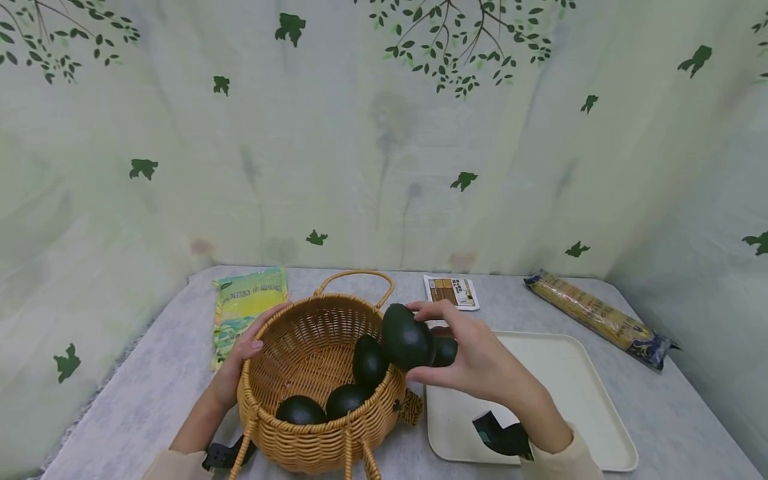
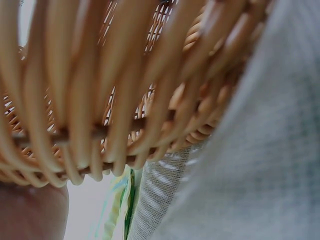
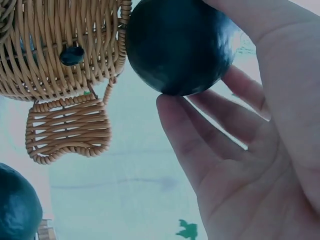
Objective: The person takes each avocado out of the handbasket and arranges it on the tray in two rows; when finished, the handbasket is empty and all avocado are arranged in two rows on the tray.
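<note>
A round wicker basket (image 1: pixel 321 440) with a loop handle and a dark bead eye stands at the front centre. My left hand (image 1: pixel 243 350) grips its left rim; the left wrist view looks closely at the woven side. Inside lie several dark green avocados (image 1: pixel 370 362), grouped toward the right and front. Over the right rim, my right hand (image 1: pixel 474 347) holds an avocado (image 1: pixel 408 337) between thumb and fingers. Another avocado (image 1: pixel 445 351) shows behind it, partly hidden by the hand. From the right wrist, the held avocado (image 3: pixel 180 45) appears beside the basket wall (image 3: pixel 95 45).
A cream tray (image 1: pixel 564 400) lies to the right, partly under my right forearm. Behind it are a small white and brown packet (image 1: pixel 453 292) and a long yellow packet (image 1: pixel 594 317). A yellow-green bag (image 1: pixel 240 300) lies left of the basket. A patterned curtain (image 1: pixel 336 133) closes the back.
</note>
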Tool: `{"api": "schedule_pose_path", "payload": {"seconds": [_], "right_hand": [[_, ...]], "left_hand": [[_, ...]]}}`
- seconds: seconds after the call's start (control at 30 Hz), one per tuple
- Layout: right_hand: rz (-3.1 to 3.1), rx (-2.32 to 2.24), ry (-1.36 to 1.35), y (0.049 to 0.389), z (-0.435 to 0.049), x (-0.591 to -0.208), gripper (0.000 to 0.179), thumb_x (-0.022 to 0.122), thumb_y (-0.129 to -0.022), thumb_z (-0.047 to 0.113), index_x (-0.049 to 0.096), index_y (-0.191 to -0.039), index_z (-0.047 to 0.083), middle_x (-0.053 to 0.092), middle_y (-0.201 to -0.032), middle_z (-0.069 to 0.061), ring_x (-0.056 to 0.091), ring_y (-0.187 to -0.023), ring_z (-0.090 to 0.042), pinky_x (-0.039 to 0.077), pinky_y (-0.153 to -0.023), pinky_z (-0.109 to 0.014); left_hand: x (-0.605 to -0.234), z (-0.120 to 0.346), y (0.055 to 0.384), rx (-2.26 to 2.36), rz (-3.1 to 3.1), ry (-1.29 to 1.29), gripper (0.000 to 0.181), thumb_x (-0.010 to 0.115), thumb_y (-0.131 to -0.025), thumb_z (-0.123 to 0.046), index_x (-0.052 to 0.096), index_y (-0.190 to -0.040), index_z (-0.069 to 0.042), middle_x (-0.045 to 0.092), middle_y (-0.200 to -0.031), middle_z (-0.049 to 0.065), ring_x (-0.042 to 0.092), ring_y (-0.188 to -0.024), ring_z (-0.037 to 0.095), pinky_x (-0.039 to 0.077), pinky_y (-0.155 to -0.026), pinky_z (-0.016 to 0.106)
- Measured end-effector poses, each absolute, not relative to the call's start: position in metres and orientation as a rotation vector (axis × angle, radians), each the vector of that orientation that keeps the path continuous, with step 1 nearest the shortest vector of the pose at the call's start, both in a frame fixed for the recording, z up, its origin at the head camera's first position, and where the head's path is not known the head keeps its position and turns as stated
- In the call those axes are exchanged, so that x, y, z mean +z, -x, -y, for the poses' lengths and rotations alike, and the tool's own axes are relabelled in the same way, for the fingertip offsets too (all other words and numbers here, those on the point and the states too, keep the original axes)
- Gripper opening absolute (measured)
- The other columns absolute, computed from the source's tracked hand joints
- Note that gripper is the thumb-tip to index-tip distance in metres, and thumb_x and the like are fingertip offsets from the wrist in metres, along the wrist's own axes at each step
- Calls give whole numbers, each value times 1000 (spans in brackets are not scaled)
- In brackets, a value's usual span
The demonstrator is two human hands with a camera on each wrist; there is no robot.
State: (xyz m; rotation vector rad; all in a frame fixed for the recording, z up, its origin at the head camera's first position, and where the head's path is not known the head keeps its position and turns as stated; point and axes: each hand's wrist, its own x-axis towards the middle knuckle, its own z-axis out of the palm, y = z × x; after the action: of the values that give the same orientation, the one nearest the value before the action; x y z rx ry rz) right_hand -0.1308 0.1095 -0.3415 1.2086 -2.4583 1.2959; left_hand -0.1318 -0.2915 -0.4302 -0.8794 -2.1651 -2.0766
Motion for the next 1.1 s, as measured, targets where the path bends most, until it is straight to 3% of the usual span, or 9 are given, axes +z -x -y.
{"api": "schedule_pose_path", "payload": {"seconds": [0.1,0.33,0.57,0.77,0.93,1.1], "right_hand": [[2447,1254,-1229,133,-109,-343,80,92,-76,34,52,-143,20,55,-145,1,60,-124,-17,57,-94,-36],[2531,1265,-1199,136,-105,-346,91,93,-74,40,44,-149,25,52,-149,5,58,-125,-14,56,-96,-35],[2550,1375,-1200,139,-104,-351,83,94,-73,39,42,-137,29,42,-160,10,55,-120,-16,55,-91,-36],[2536,1287,-1196,140,-103,-353,101,93,-72,44,36,-155,31,48,-152,7,56,-122,-14,55,-94,-38],[2501,1155,-1194,139,-105,-354,99,91,-72,50,42,-155,28,50,-150,6,59,-122,-13,56,-94,-44],[2486,1147,-1153,138,-111,-354,91,90,-73,52,48,-150,30,46,-148,6,58,-122,-13,57,-92,-43]], "left_hand": [[-431,292,132,-2075,2170,865,64,23,-101,-19,22,-163,-7,41,-157,-2,45,-141,16,48,-103,33],[-431,292,131,-2077,2178,830,64,24,-101,-20,23,-163,-8,42,-156,-2,46,-140,15,49,-102,34],[-432,292,132,-2072,2176,835,64,24,-101,-20,23,-163,-7,41,-157,-1,46,-140,15,48,-103,33],[-432,292,131,-2080,2176,837,64,24,-101,-20,22,-164,-8,42,-157,-2,46,-140,15,48,-103,33],[-431,292,130,-2097,2162,848,64,23,-101,-19,21,-164,-8,41,-157,-2,46,-141,15,48,-103,34],[-429,291,131,-2091,2167,845,63,23,-102,-19,22,-164,-7,41,-157,0,46,-141,16,48,-103,34]]}}
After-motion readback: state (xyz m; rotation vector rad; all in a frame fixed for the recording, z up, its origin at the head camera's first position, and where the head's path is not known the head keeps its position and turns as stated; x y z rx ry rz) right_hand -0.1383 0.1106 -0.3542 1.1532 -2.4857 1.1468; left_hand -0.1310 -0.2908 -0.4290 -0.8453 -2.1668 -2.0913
